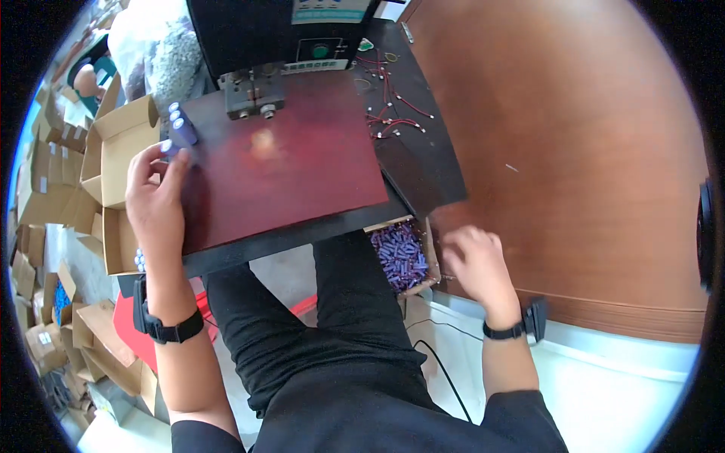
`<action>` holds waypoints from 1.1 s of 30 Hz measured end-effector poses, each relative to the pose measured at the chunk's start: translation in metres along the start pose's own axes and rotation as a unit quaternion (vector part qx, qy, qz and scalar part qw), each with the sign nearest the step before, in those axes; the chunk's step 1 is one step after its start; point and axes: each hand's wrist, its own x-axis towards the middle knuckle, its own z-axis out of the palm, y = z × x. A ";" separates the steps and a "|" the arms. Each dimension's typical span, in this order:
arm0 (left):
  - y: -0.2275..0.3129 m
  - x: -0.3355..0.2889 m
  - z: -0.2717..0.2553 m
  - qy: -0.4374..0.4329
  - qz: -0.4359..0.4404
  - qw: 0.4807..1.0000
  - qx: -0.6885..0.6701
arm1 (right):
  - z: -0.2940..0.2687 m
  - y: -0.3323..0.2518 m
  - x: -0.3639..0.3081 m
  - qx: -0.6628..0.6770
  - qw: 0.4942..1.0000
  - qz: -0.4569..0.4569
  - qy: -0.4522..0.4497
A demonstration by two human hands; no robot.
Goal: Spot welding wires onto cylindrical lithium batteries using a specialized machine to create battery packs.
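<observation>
My left hand [157, 185] is at the left edge of the dark red work surface [317, 174]. Its thumb and fingers pinch a purple cylindrical battery cell [168, 148] with a pale end. Just beyond it stand a few more purple cells [181, 127] in a row. My right hand [477, 264] hangs to the right of a cardboard box [433, 260] of small purple cylinders [400, 257]. The fingers of that hand are loosely bent, the thumb is apart, and nothing shows in them.
A black machine [253, 34] with a metal head [255, 94] rises at the back. Red wires [389, 98] lie on the dark table to the right, beside a brown wooden panel [574, 151]. Open cardboard boxes [124, 143] crowd the left. A clear bag [162, 53] stands behind them.
</observation>
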 end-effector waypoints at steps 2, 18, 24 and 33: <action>0.007 -0.008 -0.005 0.025 -0.024 0.998 -0.056 | 0.004 0.003 0.042 0.036 0.997 -0.017 0.066; 0.040 -0.046 0.005 -0.104 -0.025 0.989 -0.103 | 0.048 0.029 0.244 -0.077 0.967 -0.203 0.131; 0.047 -0.043 0.011 -0.103 0.000 0.988 -0.111 | 0.005 0.020 0.225 0.072 0.949 -0.229 0.205; 0.044 -0.043 0.012 -0.117 0.028 0.985 -0.120 | -0.028 -0.020 0.204 0.473 0.847 -0.087 0.228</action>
